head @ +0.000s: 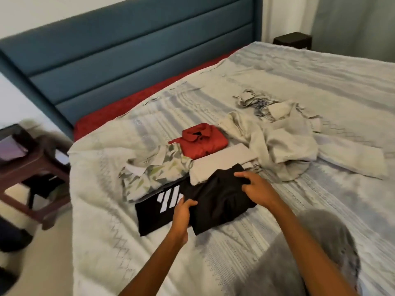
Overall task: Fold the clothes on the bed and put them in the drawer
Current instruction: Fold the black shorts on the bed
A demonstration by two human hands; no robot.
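one black garment (213, 201) with white stripes spread on bed (235, 248), gripped at near edge by left hand (181, 212), far edge by right hand (254, 189), fingers curled. one folded red shirt (203, 142), one patterned shirt (154, 176), two pale crumpled pieces (284, 144) counted; drawer hidden.

Blue padded headboard (132, 54); brown stool (32, 167) on pale floor (42, 263); grey curtain (352, 24)

Both forearms are bare, with no sleeves, watch or rings visible on the left hand (181, 212) or the right hand (255, 190), and grey mottled fabric, apparently the person's clothing (320, 253), shows below the right forearm.
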